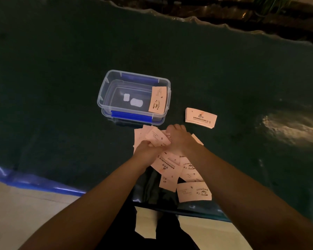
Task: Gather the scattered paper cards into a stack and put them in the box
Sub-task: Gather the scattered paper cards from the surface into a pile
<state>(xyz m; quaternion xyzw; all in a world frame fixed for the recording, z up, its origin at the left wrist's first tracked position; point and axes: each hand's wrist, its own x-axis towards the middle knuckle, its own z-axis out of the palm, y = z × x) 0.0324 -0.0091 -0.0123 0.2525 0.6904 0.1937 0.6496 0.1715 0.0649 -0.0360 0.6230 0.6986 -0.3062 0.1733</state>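
Several pale pink paper cards (172,170) lie scattered on the dark green cloth in front of me. My left hand (146,150) is shut on a small bunch of cards (156,137) held just above the pile. My right hand (179,139) rests over the cards beside it, fingers curled down; what it grips is hidden. A clear plastic box (105,92) with blue clips stands beyond the hands, with one card (157,100) leaning inside against its right wall. A neat stack of cards (201,117) lies to the right of the box.
The green cloth (61,114) covers the table, with a wavy far edge and a blue-trimmed near edge (34,183). Two small white pieces (134,101) lie on the box's floor. Pale floor tiles (25,213) and my dark trousers show below the table edge.
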